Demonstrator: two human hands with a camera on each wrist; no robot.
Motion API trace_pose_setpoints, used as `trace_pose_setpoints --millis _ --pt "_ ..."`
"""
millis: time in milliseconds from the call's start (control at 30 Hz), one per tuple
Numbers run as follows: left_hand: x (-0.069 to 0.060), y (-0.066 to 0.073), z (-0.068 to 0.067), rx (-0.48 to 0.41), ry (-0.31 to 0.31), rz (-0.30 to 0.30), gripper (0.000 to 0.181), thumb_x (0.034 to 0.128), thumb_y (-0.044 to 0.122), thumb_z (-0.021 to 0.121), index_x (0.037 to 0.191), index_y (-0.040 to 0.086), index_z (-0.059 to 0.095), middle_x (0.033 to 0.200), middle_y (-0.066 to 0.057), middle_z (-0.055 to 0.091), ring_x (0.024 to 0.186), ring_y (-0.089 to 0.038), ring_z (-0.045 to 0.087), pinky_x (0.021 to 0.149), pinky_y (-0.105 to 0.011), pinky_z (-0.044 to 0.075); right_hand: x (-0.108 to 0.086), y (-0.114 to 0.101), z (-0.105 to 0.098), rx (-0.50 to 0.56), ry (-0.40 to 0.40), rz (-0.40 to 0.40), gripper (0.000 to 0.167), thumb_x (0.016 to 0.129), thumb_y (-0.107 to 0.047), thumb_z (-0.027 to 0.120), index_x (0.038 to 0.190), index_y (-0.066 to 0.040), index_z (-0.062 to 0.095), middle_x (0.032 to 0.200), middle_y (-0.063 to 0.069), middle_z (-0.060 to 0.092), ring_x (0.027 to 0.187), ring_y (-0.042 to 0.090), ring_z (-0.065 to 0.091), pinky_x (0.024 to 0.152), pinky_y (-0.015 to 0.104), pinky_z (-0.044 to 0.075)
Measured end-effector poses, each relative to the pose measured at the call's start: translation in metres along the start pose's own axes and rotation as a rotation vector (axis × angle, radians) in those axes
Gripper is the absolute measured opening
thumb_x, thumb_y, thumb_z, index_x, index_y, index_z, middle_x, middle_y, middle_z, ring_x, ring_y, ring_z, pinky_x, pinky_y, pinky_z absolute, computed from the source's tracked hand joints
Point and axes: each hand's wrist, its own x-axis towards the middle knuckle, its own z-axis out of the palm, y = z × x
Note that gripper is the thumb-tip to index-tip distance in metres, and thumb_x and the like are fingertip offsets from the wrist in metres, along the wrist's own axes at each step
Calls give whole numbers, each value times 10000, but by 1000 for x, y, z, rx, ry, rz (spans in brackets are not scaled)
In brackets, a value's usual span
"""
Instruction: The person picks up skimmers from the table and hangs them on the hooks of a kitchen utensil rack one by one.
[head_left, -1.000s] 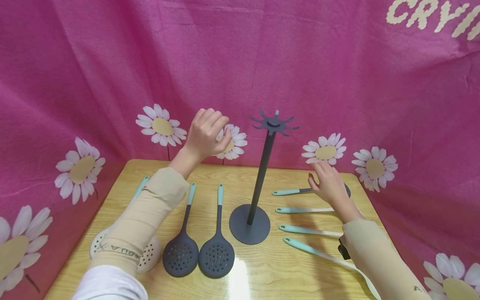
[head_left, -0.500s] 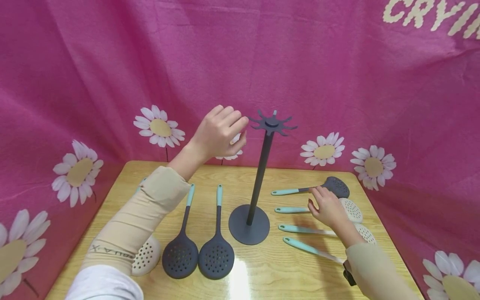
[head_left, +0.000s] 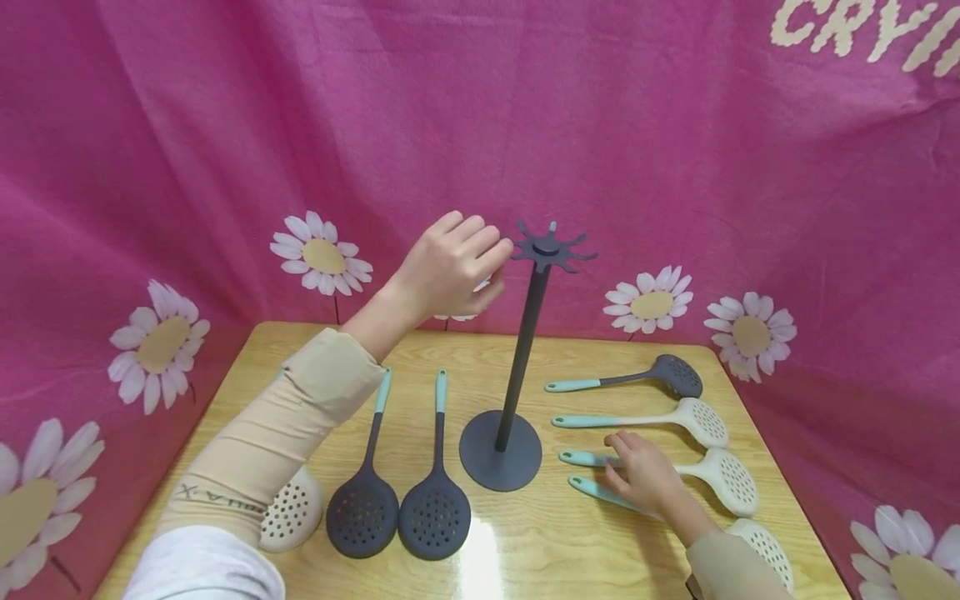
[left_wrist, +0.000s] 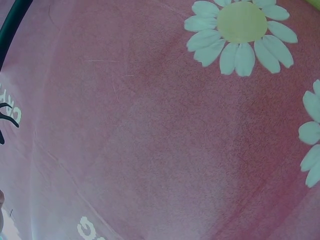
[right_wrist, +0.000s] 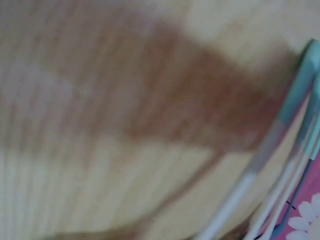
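Observation:
My left hand [head_left: 457,262] is raised with curled fingers beside the hooked top of a dark utensil stand [head_left: 522,358]. Its fingertips overlap the left hook tips; whether they pinch one is hidden. In the left wrist view, only some hooks [left_wrist: 9,117] show at the left edge. Low over the table's right side, my right hand [head_left: 647,475] hovers over the teal handles of two cream skimmers, fingers apart. The farther one has its head [head_left: 731,482] in view; the nearer one's head [head_left: 763,546] is partly behind the sleeve. The right wrist view shows their handles [right_wrist: 300,90], blurred.
Beyond my right hand lie another cream skimmer [head_left: 705,422] and a dark skimmer [head_left: 677,376]. Two dark skimmers [head_left: 362,512] lie left of the stand, with a cream skimmer [head_left: 291,510] partly under the left forearm. A pink daisy-print cloth [head_left: 480,125] surrounds the wooden table [head_left: 525,550].
My left hand has moved right, up to the stand's hooks. My right hand has come down and nearer, from the far dark skimmer to the two nearest cream ones.

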Motion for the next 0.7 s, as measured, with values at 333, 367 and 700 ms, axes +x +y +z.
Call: trace_pose_setpoints --millis 333,367,700 --pt "6 3 2 15 -24 16 89 752 125 512 725 44 540 653 -67 511 593 -226 465 549 -318 358 -21 -9 17 50 -100 44 334 727 -221 707 988 -58 576 845 -18 528 763 151 545 633 325 485" --pt "6 3 2 16 -25 18 88 753 122 509 724 45 541 653 -66 512 591 -225 465 547 -318 357 -23 -10 18 50 -112 51 331 731 -223 700 992 -63 576 843 -24 523 762 150 542 627 319 482" --pt "8 6 4 10 -12 28 80 765 100 520 732 44 566 672 -75 529 597 -223 476 540 -313 367 -30 -14 23 66 -133 17 306 712 -191 671 984 -74 595 817 -58 513 716 103 514 607 283 464"
